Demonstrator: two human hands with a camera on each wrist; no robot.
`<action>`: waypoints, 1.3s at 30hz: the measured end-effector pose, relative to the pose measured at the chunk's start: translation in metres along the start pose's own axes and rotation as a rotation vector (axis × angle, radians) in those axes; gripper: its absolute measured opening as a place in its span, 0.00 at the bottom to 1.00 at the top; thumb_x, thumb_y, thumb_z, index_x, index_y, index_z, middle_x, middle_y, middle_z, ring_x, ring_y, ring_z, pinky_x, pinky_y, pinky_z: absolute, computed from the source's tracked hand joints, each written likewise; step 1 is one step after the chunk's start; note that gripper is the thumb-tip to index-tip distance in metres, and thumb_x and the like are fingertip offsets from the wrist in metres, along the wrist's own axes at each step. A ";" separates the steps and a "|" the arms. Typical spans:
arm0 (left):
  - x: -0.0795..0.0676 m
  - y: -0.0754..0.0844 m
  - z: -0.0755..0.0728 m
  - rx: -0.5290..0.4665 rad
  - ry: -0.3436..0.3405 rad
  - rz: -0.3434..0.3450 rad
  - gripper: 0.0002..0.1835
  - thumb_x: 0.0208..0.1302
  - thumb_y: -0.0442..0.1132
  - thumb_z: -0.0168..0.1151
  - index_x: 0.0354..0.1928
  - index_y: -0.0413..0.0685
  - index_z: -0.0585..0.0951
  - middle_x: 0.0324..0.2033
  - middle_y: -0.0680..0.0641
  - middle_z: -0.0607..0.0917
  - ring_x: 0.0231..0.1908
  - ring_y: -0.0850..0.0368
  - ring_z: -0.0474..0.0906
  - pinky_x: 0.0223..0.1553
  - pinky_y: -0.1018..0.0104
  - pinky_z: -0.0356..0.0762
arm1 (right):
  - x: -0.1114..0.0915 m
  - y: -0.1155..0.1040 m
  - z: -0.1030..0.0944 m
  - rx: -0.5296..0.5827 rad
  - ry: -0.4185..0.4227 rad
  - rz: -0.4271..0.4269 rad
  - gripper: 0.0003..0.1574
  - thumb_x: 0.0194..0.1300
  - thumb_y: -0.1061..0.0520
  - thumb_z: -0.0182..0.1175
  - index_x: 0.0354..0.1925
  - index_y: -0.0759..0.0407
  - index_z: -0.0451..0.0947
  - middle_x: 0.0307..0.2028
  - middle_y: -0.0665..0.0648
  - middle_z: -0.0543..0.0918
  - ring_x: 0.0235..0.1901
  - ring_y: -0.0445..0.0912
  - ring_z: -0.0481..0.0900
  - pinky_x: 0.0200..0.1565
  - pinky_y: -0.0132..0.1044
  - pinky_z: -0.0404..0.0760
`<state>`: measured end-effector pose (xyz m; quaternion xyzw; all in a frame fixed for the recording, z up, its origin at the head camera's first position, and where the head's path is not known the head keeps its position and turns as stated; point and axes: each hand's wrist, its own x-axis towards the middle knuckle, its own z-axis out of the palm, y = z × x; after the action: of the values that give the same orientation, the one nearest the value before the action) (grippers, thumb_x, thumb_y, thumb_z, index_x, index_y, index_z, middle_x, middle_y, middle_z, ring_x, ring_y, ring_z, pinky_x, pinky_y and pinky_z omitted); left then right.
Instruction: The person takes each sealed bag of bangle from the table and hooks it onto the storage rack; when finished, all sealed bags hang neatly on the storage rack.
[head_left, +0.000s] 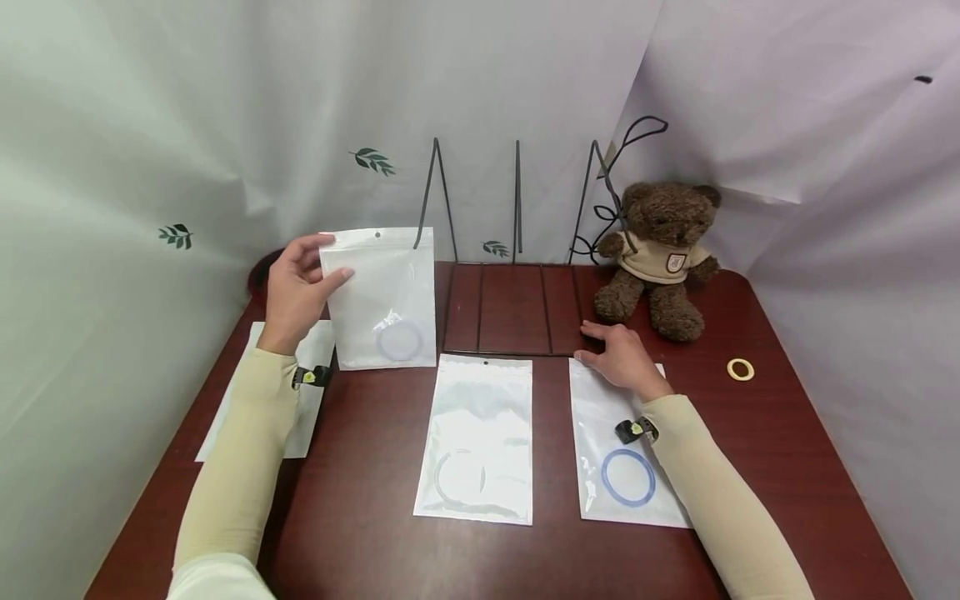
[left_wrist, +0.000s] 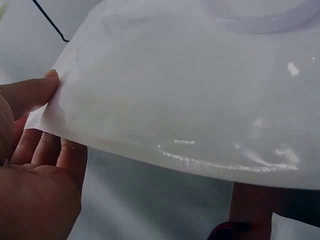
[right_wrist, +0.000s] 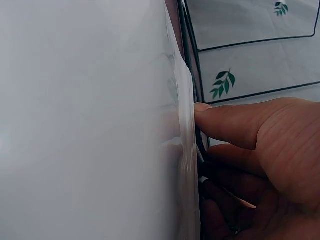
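The white pouch is held upright, long axis vertical, its upper left edge pinched by the thumb and fingers of the left hand; its punched hole lies just left of the tip of the left prong on the wire rack; the pouch stands right of the left hand, the nearer one, and well left of the right hand, placed by the rack's near right corner; whether anything is gripped there cannot be told.

The reddish table carries pouches, a wire rack, teddy bear and ring.
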<state>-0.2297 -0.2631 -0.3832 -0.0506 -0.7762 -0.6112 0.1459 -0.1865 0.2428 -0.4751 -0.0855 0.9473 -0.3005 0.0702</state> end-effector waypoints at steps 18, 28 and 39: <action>-0.051 0.042 0.010 -0.112 0.012 0.439 0.23 0.54 0.15 0.72 0.54 0.26 0.82 0.40 0.53 0.92 0.36 0.62 0.89 0.40 0.75 0.86 | 0.002 -0.001 -0.004 0.001 -0.022 0.025 0.37 0.71 0.51 0.70 0.73 0.59 0.75 0.77 0.59 0.72 0.79 0.65 0.60 0.76 0.64 0.60; -0.052 0.057 0.035 -0.234 -0.021 0.493 0.22 0.55 0.17 0.73 0.53 0.24 0.81 0.43 0.50 0.93 0.40 0.59 0.91 0.43 0.70 0.88 | 0.002 0.002 -0.005 0.004 -0.018 0.043 0.37 0.71 0.51 0.70 0.73 0.58 0.75 0.77 0.58 0.71 0.79 0.66 0.58 0.76 0.64 0.61; -0.041 0.053 0.046 -0.230 0.017 0.479 0.22 0.56 0.18 0.73 0.54 0.26 0.81 0.44 0.51 0.93 0.39 0.59 0.90 0.44 0.70 0.88 | 0.001 -0.001 -0.003 0.013 -0.019 0.040 0.37 0.71 0.51 0.70 0.73 0.58 0.75 0.77 0.58 0.72 0.79 0.65 0.59 0.75 0.63 0.63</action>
<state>-0.1849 -0.2017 -0.3553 -0.2439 -0.6665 -0.6438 0.2861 -0.1875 0.2436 -0.4728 -0.0687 0.9462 -0.3042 0.0859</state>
